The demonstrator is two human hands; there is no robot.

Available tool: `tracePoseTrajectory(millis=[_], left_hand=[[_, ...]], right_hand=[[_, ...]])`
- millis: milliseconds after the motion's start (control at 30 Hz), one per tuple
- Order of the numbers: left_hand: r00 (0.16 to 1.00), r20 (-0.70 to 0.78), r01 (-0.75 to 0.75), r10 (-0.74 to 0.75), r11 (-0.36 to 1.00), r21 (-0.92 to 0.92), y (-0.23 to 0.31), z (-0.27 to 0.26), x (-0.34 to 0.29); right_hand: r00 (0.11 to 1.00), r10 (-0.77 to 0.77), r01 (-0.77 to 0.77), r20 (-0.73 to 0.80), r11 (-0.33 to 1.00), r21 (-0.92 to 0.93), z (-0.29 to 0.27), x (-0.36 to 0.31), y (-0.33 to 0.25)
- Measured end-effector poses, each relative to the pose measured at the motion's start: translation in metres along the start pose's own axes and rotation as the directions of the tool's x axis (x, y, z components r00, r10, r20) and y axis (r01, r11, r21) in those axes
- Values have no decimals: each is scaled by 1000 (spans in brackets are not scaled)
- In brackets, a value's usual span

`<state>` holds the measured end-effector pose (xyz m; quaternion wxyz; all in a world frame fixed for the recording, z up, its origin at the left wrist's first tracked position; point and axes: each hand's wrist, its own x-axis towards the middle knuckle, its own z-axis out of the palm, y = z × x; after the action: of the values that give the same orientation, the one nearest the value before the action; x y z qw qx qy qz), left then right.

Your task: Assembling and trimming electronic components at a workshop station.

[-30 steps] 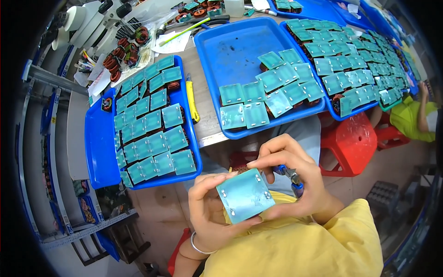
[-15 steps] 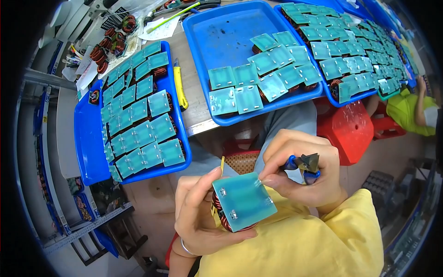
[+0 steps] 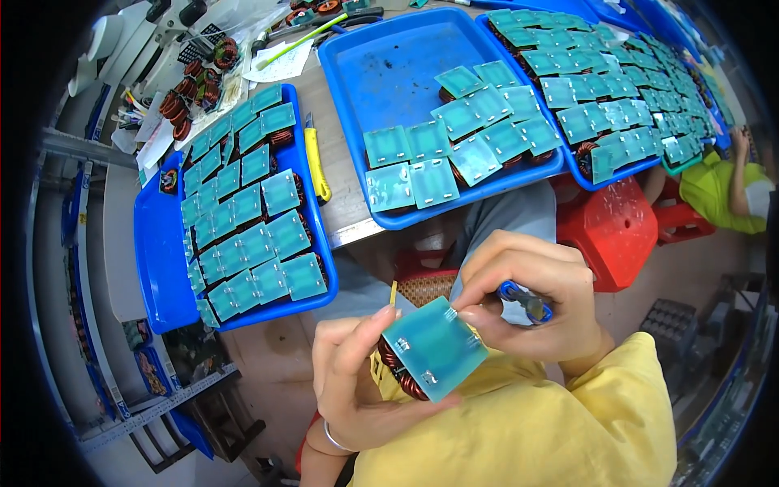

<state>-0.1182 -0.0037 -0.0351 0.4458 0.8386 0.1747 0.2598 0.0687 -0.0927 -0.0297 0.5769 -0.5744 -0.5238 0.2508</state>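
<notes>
In front of my yellow shirt, my left hand [image 3: 350,377] holds a square green circuit board [image 3: 434,351] by its left and lower edges. A copper-wire coil [image 3: 402,375] sits under the board, partly hidden. A thin yellow strip [image 3: 393,292] sticks up beside my left fingertips. With thumb and index finger pinched together, my right hand [image 3: 540,272] touches the board's upper right corner, by small metal pins. Tucked in that same hand is a blue-handled hand tool [image 3: 526,303]; its jaws cannot be made out now. Small metal solder points dot the board near its corners.
Blue trays [image 3: 341,105] of similar boards on coils stand across the table, with another tray [image 3: 154,268] at the left. A yellow cutter knife [image 3: 316,166] lies between two trays. Loose coils [image 3: 195,85] lie at the back left. Red stools [image 3: 608,227] and another person [image 3: 722,187] are at the right.
The board has turned a little in my left hand, showing more of the coil. The blue-handled tool has rotated in my right hand, and its dark jaws no longer show.
</notes>
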Motion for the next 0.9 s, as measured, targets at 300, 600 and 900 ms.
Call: tracePoseTrajectory(millis=[300, 600, 900], left_hand=[[999, -10, 40, -49, 906, -421, -9, 14, -1], [981, 73, 186, -179, 773, -607, -7, 12, 3], [916, 78, 270, -392, 462, -845, -4, 16, 8]], right_hand=[[998, -38, 40, -59, 998, 39, 2, 2, 1], [997, -65, 68, -39, 995, 76, 0, 3, 4], [970, 165, -160, -177, 986, 47, -36, 32, 8]])
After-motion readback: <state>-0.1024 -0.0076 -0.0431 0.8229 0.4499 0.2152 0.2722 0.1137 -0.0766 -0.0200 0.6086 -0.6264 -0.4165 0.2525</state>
